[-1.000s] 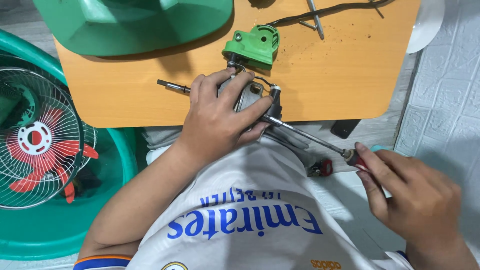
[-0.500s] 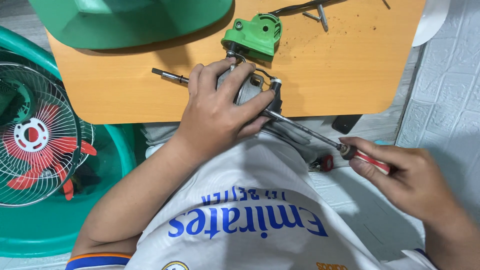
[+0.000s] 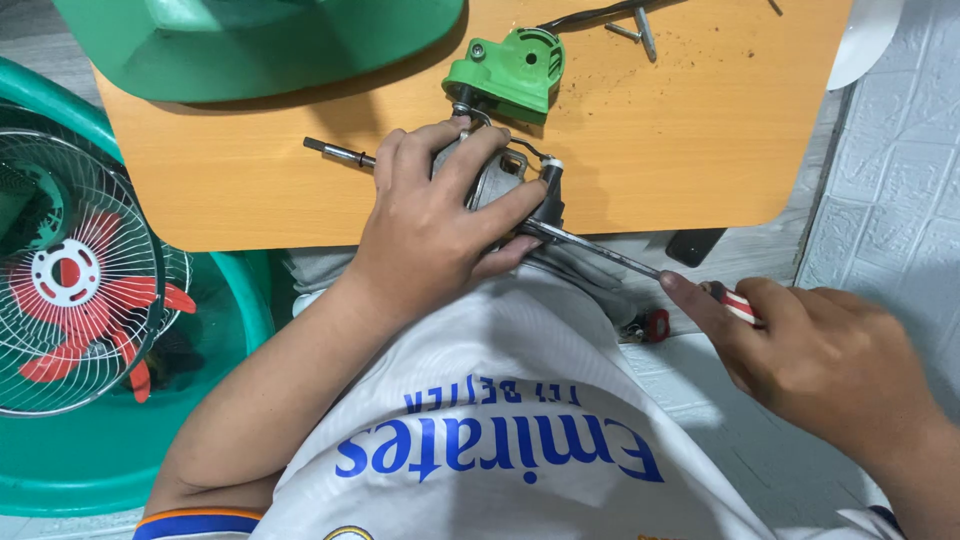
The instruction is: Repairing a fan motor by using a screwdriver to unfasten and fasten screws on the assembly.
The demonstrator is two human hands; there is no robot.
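A small metal fan motor [image 3: 492,180] is clamped under the curled fingers of the left hand [image 3: 430,235] at the near edge of the wooden board [image 3: 700,140]; its shaft [image 3: 338,152] projects beyond the fingertips. The right hand [image 3: 820,355] is closed around a red-handled screwdriver [image 3: 640,265], whose tip meets the motor just beside the left thumb. A screw appears to be under work; steady axial pressure and turning are judged necessary.
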